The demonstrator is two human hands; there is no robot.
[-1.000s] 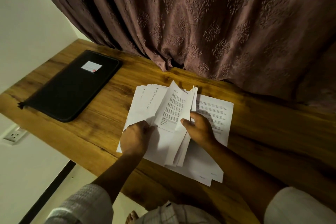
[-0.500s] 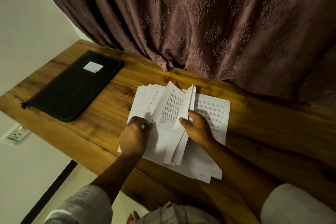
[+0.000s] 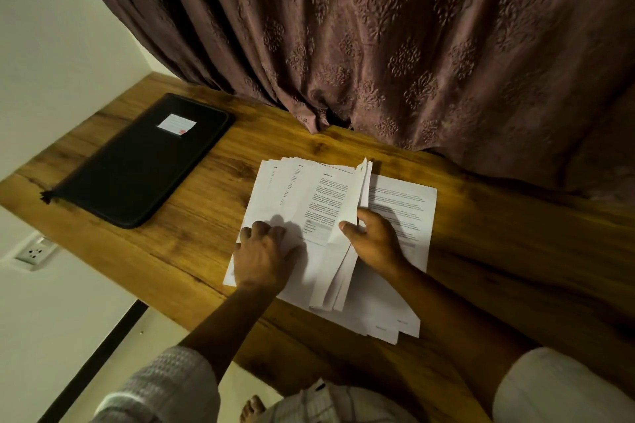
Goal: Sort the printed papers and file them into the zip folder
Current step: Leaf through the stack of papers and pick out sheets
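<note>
Nearest the camera: two pale sleeves, a bare foot below the edge of the surface (image 3: 515, 251).

Left hand (image 3: 264, 257): fingers bent, tips down on the fanned sheets (image 3: 285, 192) at the left of the printed papers (image 3: 395, 306). Whether it pinches a sheet or merely presses cannot be told.

Right hand (image 3: 376, 244): thumb and fingers pinched on a bundle of raised sheets (image 3: 338, 271), stood on edge between the fanned sheets and a flat page of text (image 3: 405, 203) to the right.

Location of task items: all papers lie at the near middle of the surface. The zip folder (image 3: 137, 161) lies flat, well apart to the far left, apparently zipped; nothing filed yet.

Step in hand, as judged: sorting, page by page. Recommendations: hold the left pile pinned so it does not slide; release one sheet at a time from the raised bundle; check each heading before laying it down; square the edges before moving to the folder. The lower corners overhang each other unevenly and would catch at a zip opening if left so.

Surface: wooden, strong grain, a dark crack line near the front edge. Folder carries a white label (image 3: 176, 125) with a red mark.

Room: dim light. A patterned brown curtain (image 3: 412, 45) hangs to the far edge of the surface. Pale wall (image 3: 51, 10) at left, with a wall socket (image 3: 34, 252) below surface level.
</note>
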